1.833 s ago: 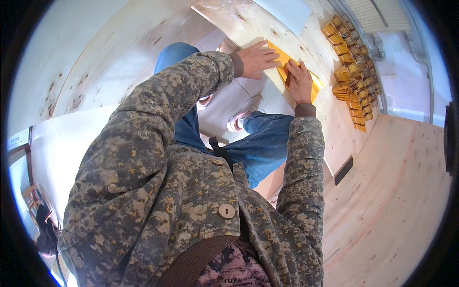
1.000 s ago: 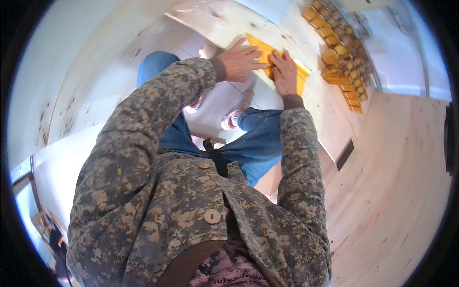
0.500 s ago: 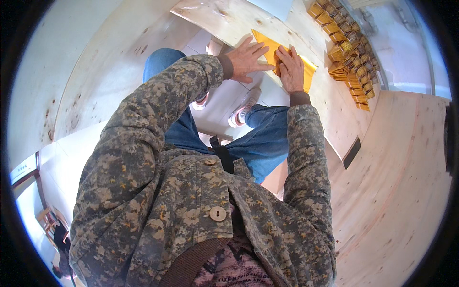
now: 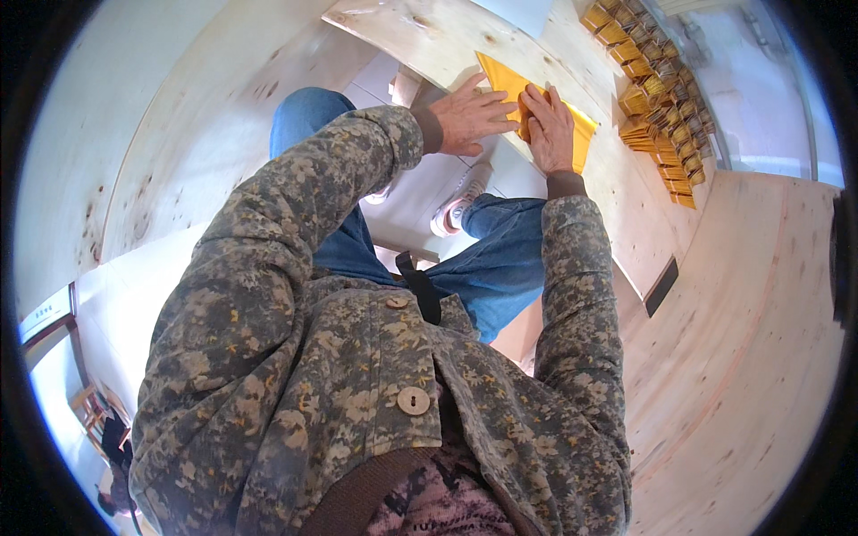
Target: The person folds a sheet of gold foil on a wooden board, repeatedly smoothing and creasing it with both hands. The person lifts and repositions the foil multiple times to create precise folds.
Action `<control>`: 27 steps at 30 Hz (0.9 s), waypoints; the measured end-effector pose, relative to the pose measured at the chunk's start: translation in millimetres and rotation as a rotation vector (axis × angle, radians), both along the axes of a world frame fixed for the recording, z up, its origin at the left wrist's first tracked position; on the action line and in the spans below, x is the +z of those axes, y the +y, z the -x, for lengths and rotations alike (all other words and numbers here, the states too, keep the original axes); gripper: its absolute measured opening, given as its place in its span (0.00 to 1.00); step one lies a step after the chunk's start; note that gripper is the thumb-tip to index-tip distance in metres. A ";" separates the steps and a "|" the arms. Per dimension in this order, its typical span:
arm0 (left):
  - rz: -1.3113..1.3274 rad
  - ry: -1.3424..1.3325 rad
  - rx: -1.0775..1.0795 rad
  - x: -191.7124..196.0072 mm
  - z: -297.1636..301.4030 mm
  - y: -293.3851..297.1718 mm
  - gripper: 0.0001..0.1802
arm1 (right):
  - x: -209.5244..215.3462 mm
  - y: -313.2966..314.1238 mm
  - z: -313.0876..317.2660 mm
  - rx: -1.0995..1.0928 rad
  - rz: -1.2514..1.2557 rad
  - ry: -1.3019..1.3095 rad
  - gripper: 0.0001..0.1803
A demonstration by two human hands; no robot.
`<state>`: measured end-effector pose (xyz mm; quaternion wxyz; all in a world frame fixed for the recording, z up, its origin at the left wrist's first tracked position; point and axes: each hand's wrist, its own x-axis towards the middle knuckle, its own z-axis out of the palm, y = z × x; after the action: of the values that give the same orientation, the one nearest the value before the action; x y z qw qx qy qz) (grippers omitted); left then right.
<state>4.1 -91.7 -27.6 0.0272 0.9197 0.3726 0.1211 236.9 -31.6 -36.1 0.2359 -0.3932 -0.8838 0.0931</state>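
Overhead, both hands' fingers lie spread flat on yellow paper (image 4: 500, 76) atop a pale plywood bench (image 4: 429, 36).

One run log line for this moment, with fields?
left hand: flat on yellow sheet | right hand: flat on it | sheet: on wooden table

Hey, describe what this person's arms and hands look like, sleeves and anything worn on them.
Both arms are covered by long sleeves of a button-front jacket in a mottled grey, tan and olive floral-camouflage print. A dark brown knit cuff shows at each wrist. The left hand and right hand are bare, with no gloves; no rings or watch can be made out. Round tan buttons run down the jacket front.
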 end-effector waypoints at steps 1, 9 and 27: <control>0.021 0.024 0.005 3.1 0.3 -0.3 0.44 | -0.1 -0.7 -0.1 0.005 0.006 -0.003 0.23; 0.015 0.031 -0.027 0.8 4.4 -0.9 0.47 | -0.4 2.0 -0.5 0.012 -0.017 0.003 0.23; 0.213 -0.370 0.111 4.6 -8.8 -3.6 0.41 | -1.2 -23.3 43.7 -0.350 -0.132 -0.172 0.18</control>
<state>12.9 -95.3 -23.0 0.1854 0.8519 0.4218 0.2489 193.2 -55.0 -37.3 0.1973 -0.5309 -0.8231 -0.0411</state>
